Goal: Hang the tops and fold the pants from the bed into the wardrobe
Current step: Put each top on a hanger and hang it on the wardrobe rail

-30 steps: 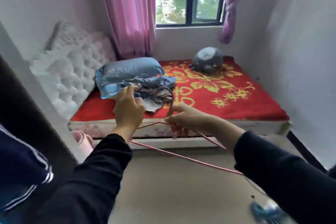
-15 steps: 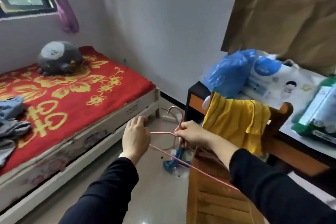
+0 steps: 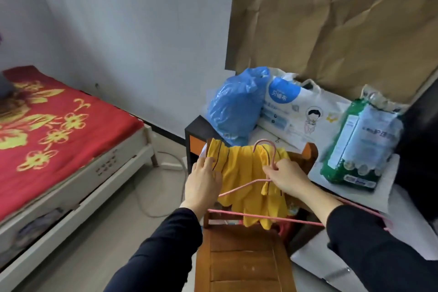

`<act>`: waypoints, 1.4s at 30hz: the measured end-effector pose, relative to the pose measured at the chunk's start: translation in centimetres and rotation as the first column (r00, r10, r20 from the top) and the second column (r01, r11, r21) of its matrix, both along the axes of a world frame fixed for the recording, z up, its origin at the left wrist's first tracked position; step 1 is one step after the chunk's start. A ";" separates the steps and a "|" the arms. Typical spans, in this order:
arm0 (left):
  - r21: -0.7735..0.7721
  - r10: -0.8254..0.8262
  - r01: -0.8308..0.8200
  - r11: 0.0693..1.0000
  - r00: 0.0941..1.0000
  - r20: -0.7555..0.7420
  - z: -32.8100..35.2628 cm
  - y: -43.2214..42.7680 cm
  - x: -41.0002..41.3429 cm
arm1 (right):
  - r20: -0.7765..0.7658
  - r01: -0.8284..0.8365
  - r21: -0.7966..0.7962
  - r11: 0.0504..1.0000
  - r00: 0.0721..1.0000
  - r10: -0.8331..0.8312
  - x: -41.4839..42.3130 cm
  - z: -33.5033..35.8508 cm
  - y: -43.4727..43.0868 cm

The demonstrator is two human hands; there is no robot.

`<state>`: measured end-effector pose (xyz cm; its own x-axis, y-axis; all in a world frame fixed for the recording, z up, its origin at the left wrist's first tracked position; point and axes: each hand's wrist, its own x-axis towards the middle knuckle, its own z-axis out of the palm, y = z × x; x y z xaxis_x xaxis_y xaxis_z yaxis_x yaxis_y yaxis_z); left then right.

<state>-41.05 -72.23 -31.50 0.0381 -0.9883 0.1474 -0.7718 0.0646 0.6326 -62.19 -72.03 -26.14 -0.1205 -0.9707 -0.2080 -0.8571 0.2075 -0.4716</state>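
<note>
The yellow top, draped over the chair back at twelve o'clock, looks light and floppy, best taken by its shoulders; right hand pinches the pink hanger neck, left hand touches the top's nine-o'clock edge, grip unclear.

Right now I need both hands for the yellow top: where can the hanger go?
Free for the pink hanger: the chair seat below the yellow top, the red bed cover near its corner, the floor between bed and chair. Crowded: the desk, packed with blue bag, white pack and green pack.
</note>
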 end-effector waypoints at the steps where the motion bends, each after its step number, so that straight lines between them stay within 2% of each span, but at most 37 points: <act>1: 0.041 0.049 -0.047 0.998 0.998 -0.044 -0.1 -1.1 -1.0 | -0.055 0.005 -0.003 1.000 0.999 -0.005 -1.0 -0.1 -1.0; 5: 0.201 0.297 -0.248 0.948 0.915 -0.271 0.0 -3.9 -3.7 | -0.158 0.009 -0.032 0.999 0.987 -0.014 -3.6 -0.3 -4.4; 9: 0.347 0.459 -0.349 0.871 0.830 -0.316 -0.4 -5.4 -5.0 | -0.212 -0.061 -0.010 0.998 0.975 0.058 -4.0 -1.3 -6.6; 11: 0.420 0.443 -0.300 0.857 0.844 -0.302 -0.8 -6.1 -5.9 | -0.193 -0.078 0.007 0.997 0.978 0.078 -3.7 -2.4 -7.0; 14: 0.423 0.359 -0.187 0.887 0.854 -0.376 -0.6 -6.4 -6.5 | -0.142 -0.049 -0.071 0.996 0.989 0.039 -3.9 -3.5 -7.3; 17: 0.469 0.248 -0.027 0.883 0.875 -0.417 0.3 -5.6 -5.2 | -0.143 -0.078 -0.077 0.994 0.987 0.066 -5.0 -3.0 -7.3; 19: 0.569 0.199 0.126 0.813 0.857 -0.475 0.2 -4.5 -3.7 | -0.108 -0.114 -0.058 0.992 0.988 0.107 -5.8 -2.6 -6.9; 22: 0.681 0.278 0.273 0.680 0.763 -0.583 -0.4 -3.3 -2.3 | -0.063 -0.231 0.042 0.972 0.970 0.233 -6.6 -2.2 -5.7; 24: 0.662 0.377 0.319 0.678 0.622 -0.686 -0.4 -3.1 -2.2 | -0.018 -0.325 0.126 0.937 0.944 0.329 -6.6 -2.1 -4.6; 25: 0.641 0.385 0.306 0.704 0.594 -0.706 -0.2 -3.0 -2.3 | 0.013 -0.367 0.165 0.915 0.929 0.370 -6.4 -2.2 -4.1; 28: 0.563 0.278 0.179 0.806 0.726 -0.629 0.4 -2.5 -3.0 | 0.066 -0.428 0.258 0.866 0.902 0.426 -5.8 -2.6 -2.7; 30: 0.515 0.230 0.180 0.838 0.739 -0.633 1.3 -1.7 -2.9 | 0.043 -0.388 0.288 0.875 0.918 0.393 -5.7 -2.7 -2.1; 33: 0.438 0.168 0.219 0.872 0.705 -0.688 3.9 -0.3 -1.4 | 0.039 -0.323 0.293 0.900 0.945 0.326 -5.6 -1.8 -1.5; 37: 0.331 0.128 0.211 0.920 0.635 -0.761 7.7 1.7 2.2 | 0.200 -0.344 0.230 0.910 0.932 0.302 -3.7 0.0 -0.8; 42: 0.286 0.199 0.122 0.950 0.468 -0.861 12.4 5.7 7.9 | 0.438 -0.448 0.115 0.886 0.824 0.360 3.0 3.6 1.2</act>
